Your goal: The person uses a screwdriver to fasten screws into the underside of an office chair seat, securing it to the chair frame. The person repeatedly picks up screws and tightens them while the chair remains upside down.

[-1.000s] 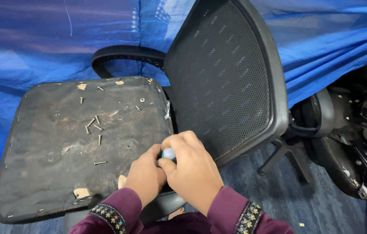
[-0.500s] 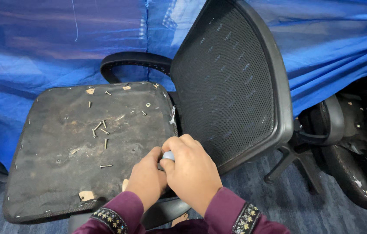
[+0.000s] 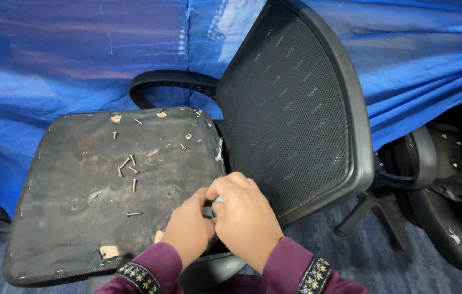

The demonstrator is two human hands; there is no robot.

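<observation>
**Inspector:** Head view, the only one supplied. Both hands were together at the near right corner of the seat pan (image 3: 116, 185), where it met the mesh backrest (image 3: 291, 114). The right hand (image 3: 244, 215) was closed around a small pale blue object (image 3: 217, 200), mostly hidden; I could not tell what kind of tool or part it was. The left hand (image 3: 190, 228) was curled against it, fingers bent, pressing at the same spot.

**Clerk:** And the loose hardware?

**Inspector:** Several screws (image 3: 127, 166) lay scattered on the dark upturned seat pan, one screw (image 3: 134, 214) apart from the rest, near the left hand. An armrest (image 3: 171, 81) showed behind, against blue sheeting (image 3: 51, 60).

**Clerk:** Your advice on the work?

**Inspector:** In my judgement, the left hand should steady the joint while the right hand keeps the blue object square to it. The screws sat on a tilted surface and could roll off; gathering them would be prudent.
</observation>
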